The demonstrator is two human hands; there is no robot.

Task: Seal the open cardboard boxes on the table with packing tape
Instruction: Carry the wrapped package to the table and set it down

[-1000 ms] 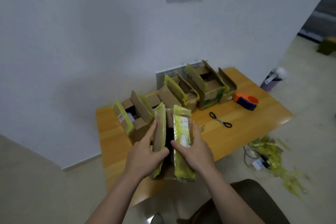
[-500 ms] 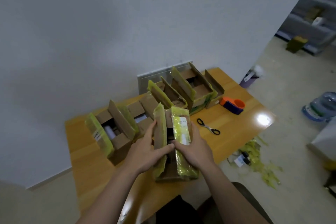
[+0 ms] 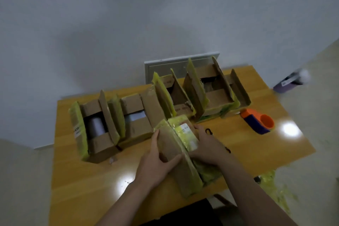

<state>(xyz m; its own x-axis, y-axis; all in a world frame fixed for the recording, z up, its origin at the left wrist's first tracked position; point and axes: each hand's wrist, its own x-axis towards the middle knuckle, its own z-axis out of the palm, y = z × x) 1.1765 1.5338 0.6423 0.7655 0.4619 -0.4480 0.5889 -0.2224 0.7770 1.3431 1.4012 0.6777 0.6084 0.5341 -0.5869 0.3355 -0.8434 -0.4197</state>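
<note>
Currently left hand (image 3: 157, 163) and right hand (image 3: 207, 145) both grip the near box (image 3: 174, 145) on the table (image 3: 82, 180), fingers curled round its sides, flaps pressed together. Behind that box: row of open boxes (image 3: 135, 115). Right of it, further back: tape dispenser (image 3: 258, 122), untouched.

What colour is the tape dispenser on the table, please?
Orange and dark blue plastic tape dispenser, head view.

purple bottle (image 3: 291, 80) on floor (image 3: 321, 101) | grey panel (image 3: 161, 66) against wall (image 3: 128, 14) | yellow scraps (image 3: 269, 178) (floor)
</note>
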